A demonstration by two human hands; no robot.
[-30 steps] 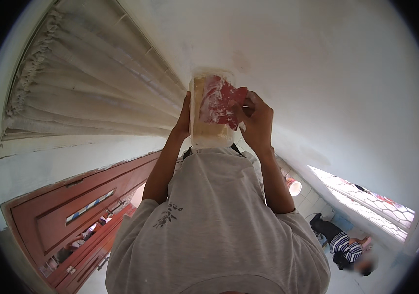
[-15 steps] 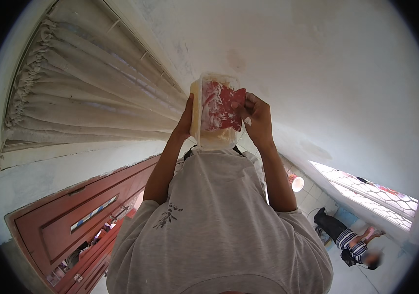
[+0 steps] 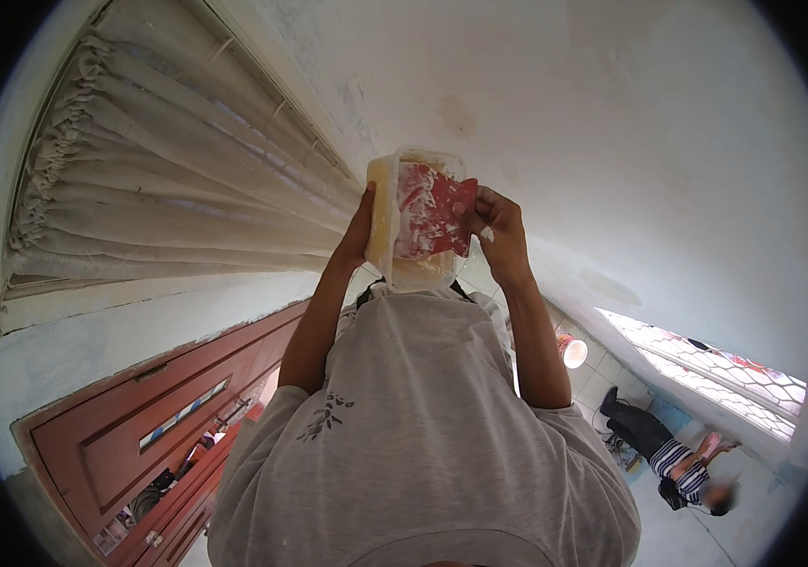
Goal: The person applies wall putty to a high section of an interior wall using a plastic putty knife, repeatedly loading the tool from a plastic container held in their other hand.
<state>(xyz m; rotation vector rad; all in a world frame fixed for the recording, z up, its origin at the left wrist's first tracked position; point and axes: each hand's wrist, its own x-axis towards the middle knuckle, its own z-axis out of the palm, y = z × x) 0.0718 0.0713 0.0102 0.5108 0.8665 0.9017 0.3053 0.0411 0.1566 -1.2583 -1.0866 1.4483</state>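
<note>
My left hand (image 3: 358, 227) grips the side of a translucent rectangular plastic tub (image 3: 420, 276) in front of my chest. The tub's inner walls are smeared with a pale paste. A flat red scraper (image 3: 434, 210), streaked with white paste, lies across the tub's opening. My right hand (image 3: 498, 227) pinches the scraper's right edge between thumb and fingers. A white blob of paste sticks to that hand near the thumb. How much paste sits behind the scraper is hidden.
A pale patched wall (image 3: 612, 142) rises ahead and to the right. At left hangs a gathered curtain (image 3: 168, 198) above a red-brown door (image 3: 92, 444). A bucket (image 3: 572, 352) stands on the tiled floor. Another person (image 3: 668, 454) in a striped top is at lower right.
The tub and scraper have shifted very slightly downward and to the right with both hands. My grips look the same. The other person's legs have moved a little.
</note>
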